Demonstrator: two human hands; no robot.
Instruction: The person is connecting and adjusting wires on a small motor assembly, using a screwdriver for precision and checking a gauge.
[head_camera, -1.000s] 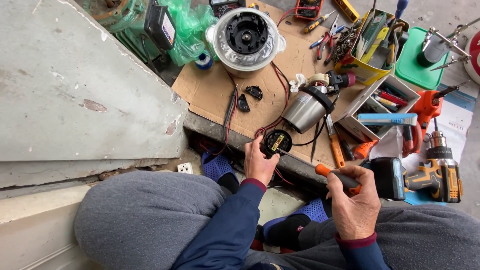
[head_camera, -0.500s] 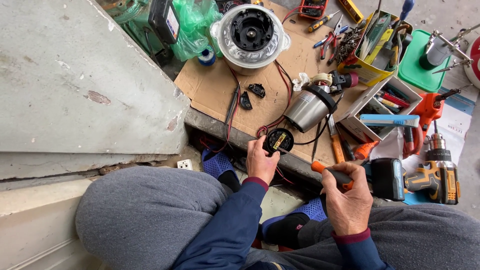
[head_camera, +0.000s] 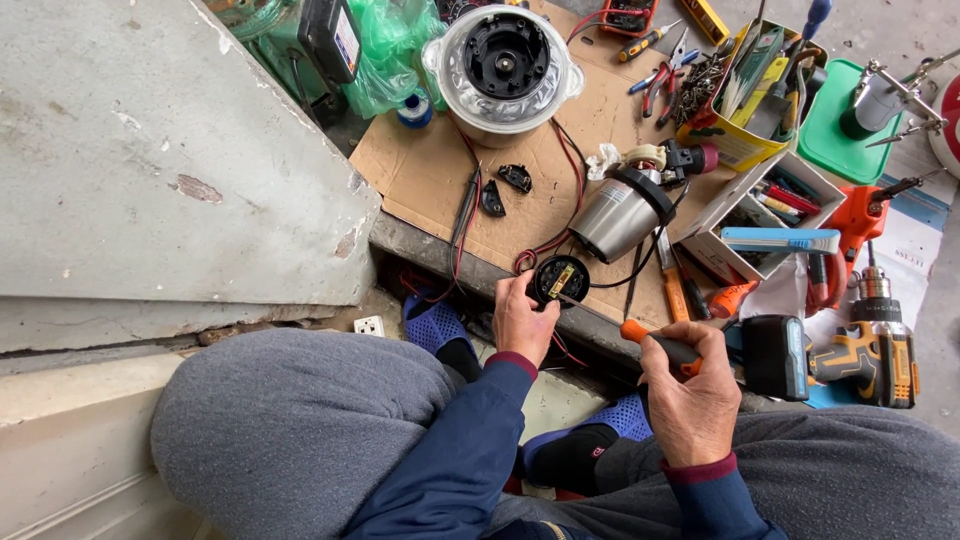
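Switch module (head_camera: 558, 281), a small round black part with red and black wires attached, sat pinched in the left hand (head_camera: 522, 322) over the cardboard edge.
Judged light, rigid and wire-tethered, it was best gripped by its rim, clear of the leads. It lay at 1 o'clock from the left hand. At 3 o'clock, the right hand (head_camera: 690, 400) was closed around an orange-handled screwdriver (head_camera: 662, 346).

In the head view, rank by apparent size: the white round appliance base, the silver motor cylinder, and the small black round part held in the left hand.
1. White round appliance base
2. Silver motor cylinder
3. Small black round part, pinched by the left hand
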